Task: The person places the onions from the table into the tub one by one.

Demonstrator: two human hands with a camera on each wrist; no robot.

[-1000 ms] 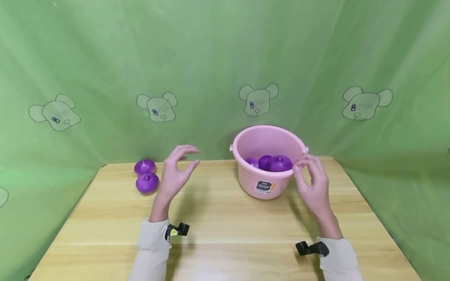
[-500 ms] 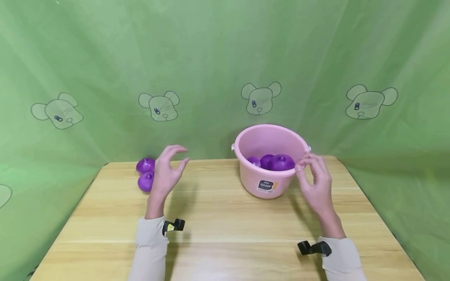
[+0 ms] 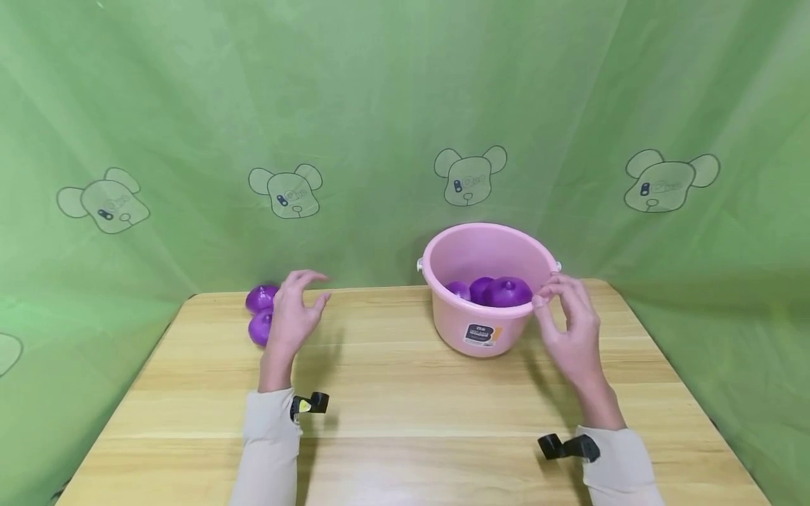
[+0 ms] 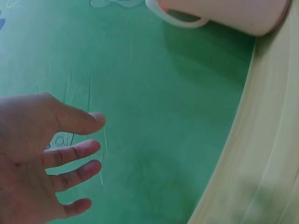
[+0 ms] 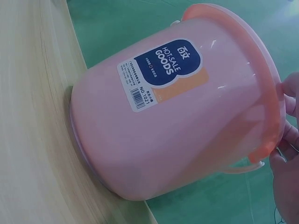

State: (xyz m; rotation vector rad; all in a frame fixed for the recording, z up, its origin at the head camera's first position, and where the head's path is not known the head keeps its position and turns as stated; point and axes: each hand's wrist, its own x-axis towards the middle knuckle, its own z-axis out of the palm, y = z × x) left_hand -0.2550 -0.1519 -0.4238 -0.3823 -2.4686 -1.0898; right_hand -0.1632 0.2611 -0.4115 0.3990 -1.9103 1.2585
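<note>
A pink bucket (image 3: 452, 323) stands on the wooden table toward the right. Its rim is pinched between the thumb and fingers of my right hand (image 3: 572, 334), which the right wrist view shows at the edge of the bucket (image 5: 154, 140). Inside lie a large purple onion (image 3: 508, 293) and two others partly hidden. My left hand (image 3: 292, 320), held above the table, has spread, gently bent fingers around nothing. Just left of it sit two shiny purple onions, the farther onion (image 3: 260, 299) and the nearer onion (image 3: 259, 328), partly covered by the hand in the head view.
A green curtain (image 3: 373, 105) with printed bear heads hangs behind the table and along its sides. The wooden table (image 3: 405, 407) spreads out in front of the bucket. White handle mounts stick out from the bucket's sides.
My left hand has moved left and slightly lower, toward the two onions on the table, and now overlaps them. My right hand stays at the bucket's rim.
</note>
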